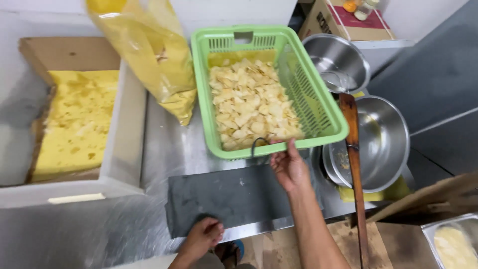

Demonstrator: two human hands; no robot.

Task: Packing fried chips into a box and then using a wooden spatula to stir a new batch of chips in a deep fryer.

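Note:
A green plastic basket [318, 107] full of pale yellow chips [251, 104] stands on the steel table. My right hand [289, 167] reaches to the basket's near rim, fingers curled at the edge, next to a dark loop at the rim; whether it grips the rim I cannot tell. My left hand [201, 236] rests on the near edge of a dark grey flat mat [234, 197] that lies in front of the basket, fingers curled.
A yellow plastic bag [149, 55] hangs left of the basket. A white box [122, 144] lined with oily yellow paper sits far left. Steel bowls [386, 139] and a long wooden paddle [354, 169] lie at right. A tray corner [450, 244] shows at bottom right.

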